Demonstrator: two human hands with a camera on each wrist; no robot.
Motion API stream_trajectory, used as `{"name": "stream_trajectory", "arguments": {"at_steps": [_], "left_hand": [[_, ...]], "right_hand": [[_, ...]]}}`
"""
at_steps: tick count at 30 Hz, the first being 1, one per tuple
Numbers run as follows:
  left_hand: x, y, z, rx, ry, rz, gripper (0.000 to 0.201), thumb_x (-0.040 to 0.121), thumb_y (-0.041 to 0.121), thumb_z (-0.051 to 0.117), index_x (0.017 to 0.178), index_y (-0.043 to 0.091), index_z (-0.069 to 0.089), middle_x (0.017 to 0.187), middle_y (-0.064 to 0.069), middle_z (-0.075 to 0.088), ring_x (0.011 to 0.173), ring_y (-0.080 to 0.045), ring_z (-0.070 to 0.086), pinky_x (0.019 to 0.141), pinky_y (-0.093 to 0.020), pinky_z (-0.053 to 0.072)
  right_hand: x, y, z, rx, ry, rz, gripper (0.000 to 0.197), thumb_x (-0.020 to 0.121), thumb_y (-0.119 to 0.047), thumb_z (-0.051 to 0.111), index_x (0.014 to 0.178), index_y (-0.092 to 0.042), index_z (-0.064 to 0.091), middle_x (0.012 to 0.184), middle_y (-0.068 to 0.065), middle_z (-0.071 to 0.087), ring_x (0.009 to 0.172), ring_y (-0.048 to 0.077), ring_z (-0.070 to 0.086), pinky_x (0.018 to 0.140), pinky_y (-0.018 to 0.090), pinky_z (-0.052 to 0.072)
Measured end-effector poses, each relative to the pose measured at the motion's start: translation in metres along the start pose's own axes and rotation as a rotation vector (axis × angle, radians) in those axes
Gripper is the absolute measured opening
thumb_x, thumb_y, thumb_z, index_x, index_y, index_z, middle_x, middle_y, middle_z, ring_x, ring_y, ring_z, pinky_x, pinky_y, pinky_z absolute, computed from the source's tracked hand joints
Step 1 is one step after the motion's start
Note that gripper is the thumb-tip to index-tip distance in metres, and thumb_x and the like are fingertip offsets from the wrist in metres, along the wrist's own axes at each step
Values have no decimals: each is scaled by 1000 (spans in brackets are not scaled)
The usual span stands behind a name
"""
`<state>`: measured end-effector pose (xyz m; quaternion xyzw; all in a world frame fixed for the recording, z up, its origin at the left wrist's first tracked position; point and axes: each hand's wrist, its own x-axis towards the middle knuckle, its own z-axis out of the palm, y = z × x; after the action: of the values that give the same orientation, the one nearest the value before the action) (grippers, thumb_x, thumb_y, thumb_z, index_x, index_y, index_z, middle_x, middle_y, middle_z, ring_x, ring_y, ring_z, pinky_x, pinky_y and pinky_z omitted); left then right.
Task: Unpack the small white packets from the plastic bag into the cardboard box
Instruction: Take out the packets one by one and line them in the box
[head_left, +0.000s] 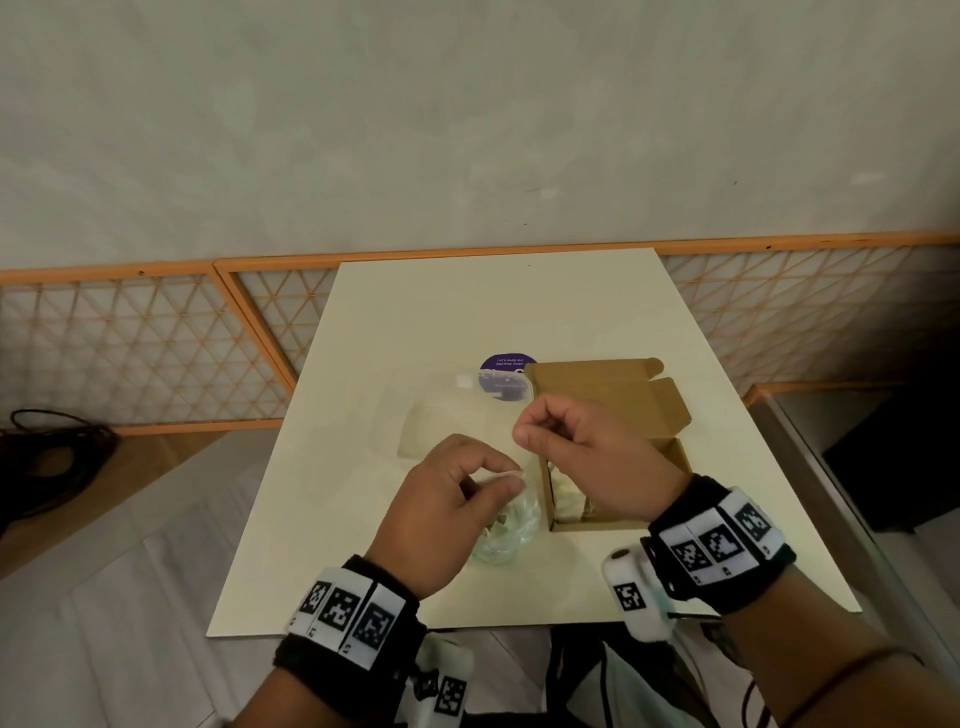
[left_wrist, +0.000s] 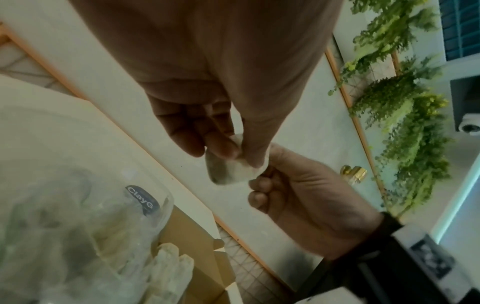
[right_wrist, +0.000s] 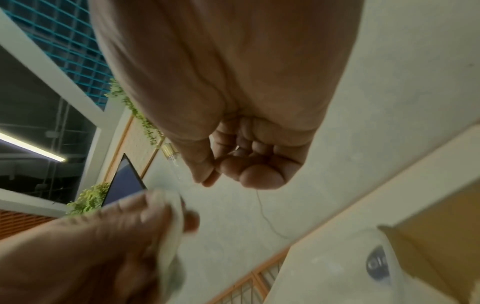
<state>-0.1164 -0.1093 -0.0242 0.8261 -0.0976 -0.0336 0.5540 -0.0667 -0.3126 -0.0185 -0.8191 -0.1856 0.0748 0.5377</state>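
Nearest, the left hand (head_left: 441, 499) pinches one white packet (left_wrist: 231, 168) in its fingers, just left of the cardboard box (head_left: 613, 415). The right hand (head_left: 582, 452), fingers curled and seemingly empty, hovers over the box. Beyond lies the plastic bag (head_left: 457, 415). Transfer is under way; next, carry it rightward and drop it in.

A brown cardboard box (head_left: 613, 400) sits on the cream counter (head_left: 415, 312). The clear plastic bag (head_left: 452, 415) bears a purple round label (head_left: 506, 376). The packet (left_wrist: 233, 170) is white. Black wristbands (head_left: 727, 545) carry black-and-white square-patterned tags.
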Motion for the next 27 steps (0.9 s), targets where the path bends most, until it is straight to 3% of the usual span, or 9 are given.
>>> {"name": "stream_trajectory", "arguments": {"at_steps": [4, 7, 11, 14, 16, 19, 22, 24, 27], "left_hand": [[3, 5, -3, -195, 120, -7, 3, 91, 12, 76, 93, 14, 75, 111, 5, 70, 58, -6, 59, 62, -17, 51], [6, 6, -10, -277, 138, -39, 4, 91, 14, 76, 95, 13, 75, 95, -9, 76, 66, -15, 61, 68, -26, 56], [7, 5, -19, -328, 226, -46, 8, 89, 8, 76, 92, 4, 69, 91, -22, 72, 70, -16, 62, 69, -26, 55], [5, 4, -26, -374, 287, -58, 12, 88, 5, 77, 90, 6, 65, 86, -20, 70, 67, -17, 61, 67, -23, 54], [3, 4, -30, -413, 311, -67, 16, 88, 3, 76, 94, 7, 63, 81, -15, 67, 66, -18, 60, 66, -22, 54], [-1, 1, -32, -417, 306, -67, 25, 88, 3, 75, 109, 14, 67, 78, -13, 66, 68, -20, 62, 71, -25, 56], [-4, -1, -34, -384, 296, -78, 15, 89, 7, 75, 101, 15, 74, 82, -18, 70, 69, -19, 65, 79, -33, 57], [-6, -3, -34, -362, 300, -80, 11, 90, 8, 75, 96, 17, 75, 82, -18, 71, 71, -20, 66, 82, -37, 56], [-7, -7, -34, -342, 309, -91, 12, 91, 8, 74, 94, 20, 75, 73, -4, 67, 73, -19, 66, 83, -39, 56]], "right_hand": [[4, 9, 17, 81, -53, 38, 13, 101, -22, 63, 96, -10, 67, 72, -16, 60, 63, 0, 51, 61, 16, 43], [4, 13, 32, 115, -106, 55, 25, 99, -30, 66, 96, -5, 67, 76, -3, 61, 66, 5, 54, 63, 23, 47], [7, 19, 45, 37, -143, 64, 12, 99, -24, 69, 91, -18, 74, 74, -12, 69, 66, 2, 61, 64, 18, 48], [12, 37, 53, -129, -145, 105, 15, 98, -30, 68, 98, -18, 77, 90, -7, 77, 80, 7, 70, 76, 28, 56], [14, 50, 62, -257, -157, 130, 16, 96, -33, 67, 96, -20, 76, 89, -9, 75, 82, 7, 68, 81, 32, 56], [16, 63, 76, -450, -238, 161, 21, 96, -37, 63, 80, -25, 70, 76, -11, 68, 74, 11, 65, 74, 35, 54], [18, 71, 88, -608, -279, 188, 38, 95, -48, 58, 68, -22, 61, 68, -4, 62, 66, 17, 61, 68, 40, 54], [18, 73, 96, -685, -280, 178, 44, 96, -53, 56, 63, -24, 52, 66, -5, 58, 63, 18, 56, 66, 36, 53], [17, 75, 102, -720, -264, 175, 44, 96, -50, 59, 62, -24, 51, 67, -5, 58, 63, 19, 59, 64, 34, 54]]}}
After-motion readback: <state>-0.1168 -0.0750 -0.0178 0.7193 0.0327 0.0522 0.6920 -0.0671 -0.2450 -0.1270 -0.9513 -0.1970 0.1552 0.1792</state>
